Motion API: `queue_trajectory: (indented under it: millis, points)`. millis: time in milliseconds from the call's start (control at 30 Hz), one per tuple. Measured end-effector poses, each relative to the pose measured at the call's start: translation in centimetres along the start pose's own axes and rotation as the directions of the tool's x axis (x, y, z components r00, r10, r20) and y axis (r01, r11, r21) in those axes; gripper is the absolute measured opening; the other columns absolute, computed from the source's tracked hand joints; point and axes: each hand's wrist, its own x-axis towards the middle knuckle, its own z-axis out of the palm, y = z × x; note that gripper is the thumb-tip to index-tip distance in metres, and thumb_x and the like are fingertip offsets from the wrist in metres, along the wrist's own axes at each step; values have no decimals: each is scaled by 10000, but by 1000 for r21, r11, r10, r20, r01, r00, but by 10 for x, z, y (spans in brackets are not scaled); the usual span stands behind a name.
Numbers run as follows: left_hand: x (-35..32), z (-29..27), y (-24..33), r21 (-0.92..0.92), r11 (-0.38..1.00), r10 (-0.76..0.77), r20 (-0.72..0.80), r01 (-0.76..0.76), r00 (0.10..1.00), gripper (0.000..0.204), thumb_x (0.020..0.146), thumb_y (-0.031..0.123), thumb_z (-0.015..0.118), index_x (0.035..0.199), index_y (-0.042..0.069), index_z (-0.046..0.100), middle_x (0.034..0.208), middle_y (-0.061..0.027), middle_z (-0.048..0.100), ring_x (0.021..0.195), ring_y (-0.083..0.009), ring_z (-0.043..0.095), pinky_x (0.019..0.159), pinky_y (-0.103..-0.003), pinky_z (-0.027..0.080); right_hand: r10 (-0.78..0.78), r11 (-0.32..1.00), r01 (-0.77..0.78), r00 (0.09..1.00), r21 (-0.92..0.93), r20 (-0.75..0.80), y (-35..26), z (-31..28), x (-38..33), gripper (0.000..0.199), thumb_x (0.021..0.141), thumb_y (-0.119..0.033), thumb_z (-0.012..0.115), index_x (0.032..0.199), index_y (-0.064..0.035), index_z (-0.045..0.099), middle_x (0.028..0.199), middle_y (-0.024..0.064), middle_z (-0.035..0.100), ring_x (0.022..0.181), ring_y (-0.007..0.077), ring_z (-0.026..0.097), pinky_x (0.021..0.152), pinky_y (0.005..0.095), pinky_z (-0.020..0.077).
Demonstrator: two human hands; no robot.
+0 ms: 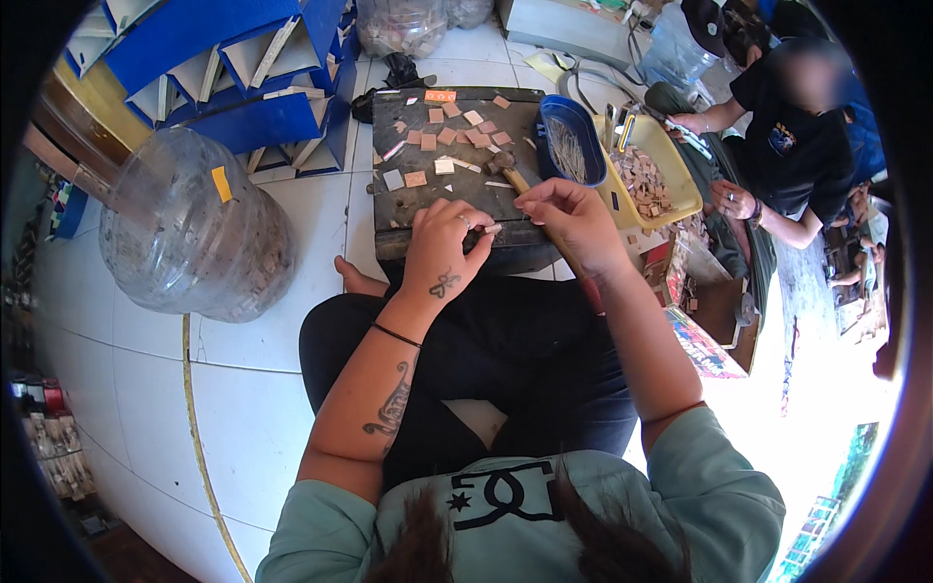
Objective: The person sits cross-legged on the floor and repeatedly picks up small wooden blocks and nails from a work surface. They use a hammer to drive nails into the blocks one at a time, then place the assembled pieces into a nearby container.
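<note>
My left hand (447, 243) is closed at the near edge of a dark, worn work block (389, 212), a small pale piece (494, 229) poking out between thumb and fingers. To its right, my right hand (575, 222) hangs over the block with thumb and fingertips pinched together; whatever they hold is too small to make out. A hammer (520, 181) lies on the block, its head toward the far side and its handle running beneath my right hand. Several small square brown tiles (446, 135) are scattered over the block's far half, among them a paler tile (444, 166).
A blue tray (544, 121) of thin sticks stands right of the block, beside a yellow tray (688, 202) of small tiles. A co-worker (797, 146) sits at the right, holding a tool. On the left are a big clear plastic jug (185, 233) and blue racks (204, 49).
</note>
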Motion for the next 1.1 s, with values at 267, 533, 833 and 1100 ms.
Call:
queue_trajectory:
  millis: [267, 533, 833, 1100]
  points:
    - [1, -3, 5, -107, 992, -70, 10, 70, 998, 137, 795, 44, 689, 928, 68, 665, 847, -56, 604, 825, -235, 595, 776, -363, 457, -190, 964, 161, 974, -210, -123, 7, 18, -6, 71, 880, -46, 698, 920, -23, 644, 848, -25, 638, 789, 29, 570, 714, 192, 451]
    - [1, 0, 8, -322, 943, -92, -6, 85, 996, 120, 824, -19, 643, 931, 17, 603, 872, -111, 593, 797, -271, 632, 711, -338, 502, -193, 976, 171, 966, -133, -173, 12, 18, -11, 74, 864, -35, 707, 913, -13, 656, 827, -8, 654, 744, 39, 576, 675, 199, 467]
    - [2, 2, 7, -222, 975, 5, -72, -21, 997, 148, 792, -7, 659, 929, 38, 630, 867, -86, 628, 815, -270, 632, 801, -378, 488, -265, 963, 247, 940, -105, -215, 18, 20, -10, 81, 854, -46, 719, 904, -7, 668, 811, -2, 670, 734, 42, 586, 675, 208, 482]
    - [-2, 6, 4, -73, 995, -76, -69, 70, 995, 111, 766, 77, 722, 854, 97, 656, 834, -19, 662, 855, -231, 607, 929, -392, 404, -284, 919, 216, 943, -330, -175, 10, 24, -13, 65, 859, -30, 714, 889, -4, 662, 836, -1, 680, 767, 51, 611, 721, 222, 489]
